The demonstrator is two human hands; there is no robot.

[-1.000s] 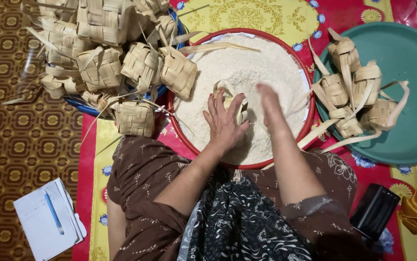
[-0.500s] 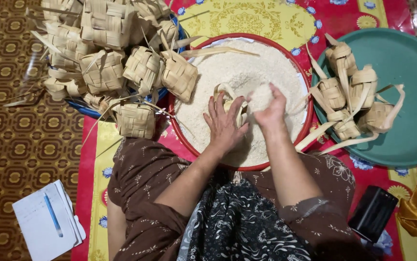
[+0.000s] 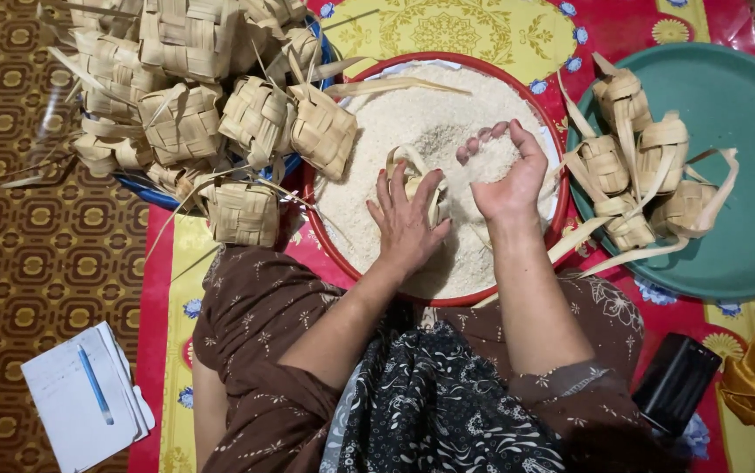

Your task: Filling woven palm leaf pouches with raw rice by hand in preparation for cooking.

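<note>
A red-rimmed bowl [image 3: 332, 248] full of white raw rice [image 3: 412, 118] sits in front of me. My left hand [image 3: 405, 226] holds a woven palm-leaf pouch [image 3: 412, 180] upright in the rice, its loose leaf strips curling up. My right hand [image 3: 507, 171] is cupped palm up just to the right of the pouch, carrying a scoop of rice. Grains trickle from the cupped hand toward the pouch opening.
A heap of empty woven pouches [image 3: 185, 96] lies on a blue tray at the upper left. A teal tray [image 3: 745, 175] on the right holds several pouches [image 3: 631, 166]. A notepad with a blue pen [image 3: 84, 398] lies lower left, a black object [image 3: 677, 381] lower right.
My right hand has lifted out of the rice and turned palm up with a scoop of grains beside the pouch. My left hand has kept hold of the pouch.
</note>
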